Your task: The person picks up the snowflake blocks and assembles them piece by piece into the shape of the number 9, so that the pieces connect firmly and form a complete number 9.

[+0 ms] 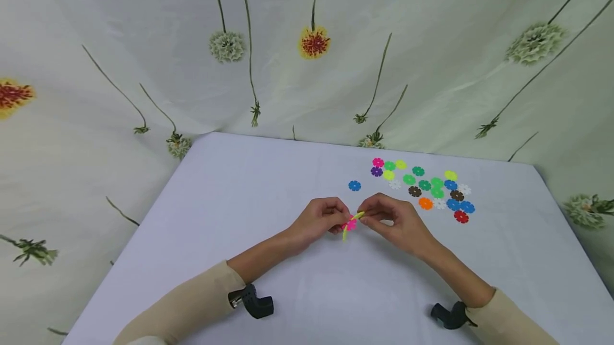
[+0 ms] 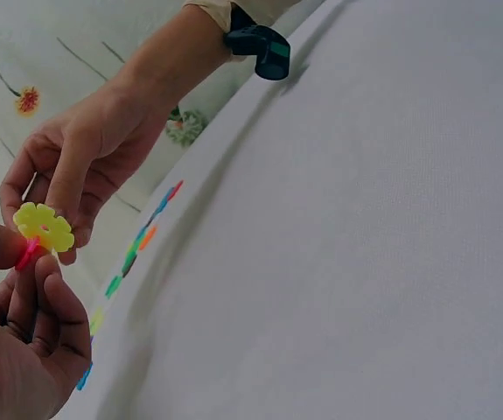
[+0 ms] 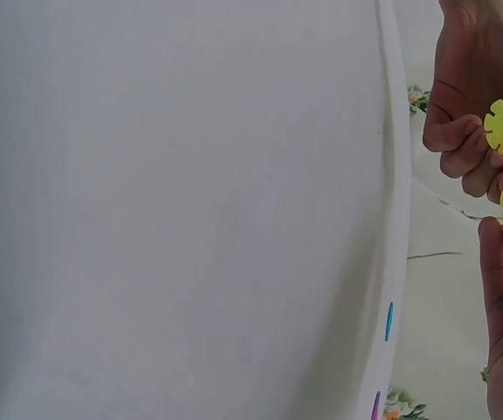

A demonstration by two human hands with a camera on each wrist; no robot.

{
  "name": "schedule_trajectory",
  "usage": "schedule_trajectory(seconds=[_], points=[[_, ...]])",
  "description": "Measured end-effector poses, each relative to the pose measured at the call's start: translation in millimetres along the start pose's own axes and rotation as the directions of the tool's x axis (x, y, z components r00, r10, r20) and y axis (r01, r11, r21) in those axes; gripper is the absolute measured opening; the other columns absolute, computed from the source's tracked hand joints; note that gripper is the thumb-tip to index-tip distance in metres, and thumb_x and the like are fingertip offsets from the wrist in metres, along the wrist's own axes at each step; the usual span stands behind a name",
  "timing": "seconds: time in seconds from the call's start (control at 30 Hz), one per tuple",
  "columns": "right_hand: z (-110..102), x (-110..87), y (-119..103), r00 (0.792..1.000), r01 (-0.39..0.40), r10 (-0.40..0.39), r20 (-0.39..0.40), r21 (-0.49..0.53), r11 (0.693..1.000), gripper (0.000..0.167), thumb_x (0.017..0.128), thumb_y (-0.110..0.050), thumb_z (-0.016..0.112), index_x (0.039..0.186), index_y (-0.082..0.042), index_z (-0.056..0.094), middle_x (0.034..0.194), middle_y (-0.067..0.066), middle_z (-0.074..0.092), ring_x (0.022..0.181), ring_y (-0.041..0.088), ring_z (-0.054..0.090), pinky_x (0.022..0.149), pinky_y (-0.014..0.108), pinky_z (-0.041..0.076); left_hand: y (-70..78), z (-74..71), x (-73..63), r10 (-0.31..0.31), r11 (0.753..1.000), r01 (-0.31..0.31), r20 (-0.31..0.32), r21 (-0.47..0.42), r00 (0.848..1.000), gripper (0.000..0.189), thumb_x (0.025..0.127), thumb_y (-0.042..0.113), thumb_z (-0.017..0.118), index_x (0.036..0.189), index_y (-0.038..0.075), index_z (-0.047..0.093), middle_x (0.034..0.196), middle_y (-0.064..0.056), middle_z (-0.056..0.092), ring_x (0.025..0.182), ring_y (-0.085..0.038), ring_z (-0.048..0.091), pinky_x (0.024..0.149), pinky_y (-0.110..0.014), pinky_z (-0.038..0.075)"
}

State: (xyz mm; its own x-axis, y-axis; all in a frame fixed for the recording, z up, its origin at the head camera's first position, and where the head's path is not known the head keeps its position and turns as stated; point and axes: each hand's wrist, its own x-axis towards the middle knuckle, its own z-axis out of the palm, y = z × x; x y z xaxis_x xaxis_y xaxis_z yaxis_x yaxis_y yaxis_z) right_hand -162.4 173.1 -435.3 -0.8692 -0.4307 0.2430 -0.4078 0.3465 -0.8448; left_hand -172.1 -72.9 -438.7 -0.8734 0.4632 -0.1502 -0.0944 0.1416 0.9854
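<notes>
Both hands meet above the table around a small chain of notched, flower-shaped plastic discs. My left hand [image 1: 314, 225] pinches the pink disc [image 1: 352, 225] between thumb and fingers. The right hand [image 1: 400, 223] pinches one yellow disc [image 1: 358, 216], which is slotted into the pink one. A second yellow disc [image 1: 344, 233] sticks out from the pink disc's near side; in the right wrist view this free yellow disc [image 3: 496, 119] shows its face and centre hole. Fingertips partly cover the pink disc in the left wrist view.
Several loose discs in mixed colours lie flat beyond the right hand, among them an orange disc [image 1: 425, 203] and a red disc [image 1: 461, 217]. One blue disc [image 1: 354, 185] sits apart, just past the hands. A white cloth covers the table [image 1: 230, 190]; flower-printed fabric [image 1: 278, 78] hangs behind.
</notes>
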Motion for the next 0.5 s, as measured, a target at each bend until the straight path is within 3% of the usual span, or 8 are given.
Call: schedule_trajectory(seconds=[0.27, 0.5], points=[[-4, 22.0, 12, 0.995, -0.094, 0.095, 0.012, -0.092, 0.991, 0.026, 0.097, -0.015, 0.081, 0.121, -0.015, 0.072, 0.116, 0.003, 0.077, 0.105, 0.019, 0.077, 0.091, 0.019, 0.060, -4.0, -14.5, -2.4, -0.018, 1.000, 0.018, -0.026, 0.010, 1.000, 0.021, 0.104, 0.020, 0.068, 0.115, 0.002, 0.069, 0.094, 0.000, 0.070, 0.084, -0.014, 0.065, 0.081, -0.022, 0.059], [-8, 56.6, 28, 0.982, -0.175, 0.186, 0.027, -0.229, 0.958, 0.028, 0.100, -0.018, 0.076, 0.125, -0.006, 0.070, 0.118, 0.010, 0.075, 0.107, 0.024, 0.073, 0.097, 0.040, 0.063, -8.6, -21.8, -7.1, -0.029, 1.000, 0.029, -0.042, -0.007, 0.999, 0.021, 0.103, 0.017, 0.066, 0.113, -0.001, 0.068, 0.090, 0.002, 0.068, 0.082, -0.015, 0.063, 0.080, -0.023, 0.057]])
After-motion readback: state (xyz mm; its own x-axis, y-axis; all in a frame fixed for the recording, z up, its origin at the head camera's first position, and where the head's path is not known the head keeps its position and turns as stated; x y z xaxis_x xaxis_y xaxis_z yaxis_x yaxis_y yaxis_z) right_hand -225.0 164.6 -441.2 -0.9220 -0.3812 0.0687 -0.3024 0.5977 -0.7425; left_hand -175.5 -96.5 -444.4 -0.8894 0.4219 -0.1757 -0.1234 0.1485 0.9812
